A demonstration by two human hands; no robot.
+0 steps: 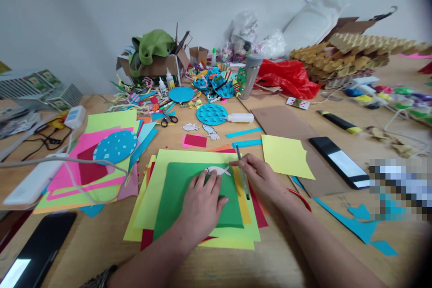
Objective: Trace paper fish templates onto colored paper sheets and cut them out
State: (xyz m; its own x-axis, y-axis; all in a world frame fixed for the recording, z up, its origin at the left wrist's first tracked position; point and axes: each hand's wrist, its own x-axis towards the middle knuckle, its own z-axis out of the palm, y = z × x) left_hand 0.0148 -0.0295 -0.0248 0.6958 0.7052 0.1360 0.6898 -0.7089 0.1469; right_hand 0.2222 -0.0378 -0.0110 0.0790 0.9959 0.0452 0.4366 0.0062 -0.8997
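Note:
A green paper sheet (175, 193) lies on a stack of yellow and coloured sheets (148, 216) at the near middle of the wooden table. A small white paper fish (218, 170) rests on the green sheet's far edge. My left hand (201, 204) lies on the green sheet with fingers stretched out, fingertips on the fish. My right hand (259, 176) is closed round a pen (243, 173), its fingers beside the fish's tail.
More coloured paper and a blue dotted disc (114, 146) lie at left. Scissors (168, 119), a glue bottle (240, 118), blue discs and scraps sit further back. A yellow sheet (285, 155), brown card, phone (340, 161) and marker (339, 121) are at right.

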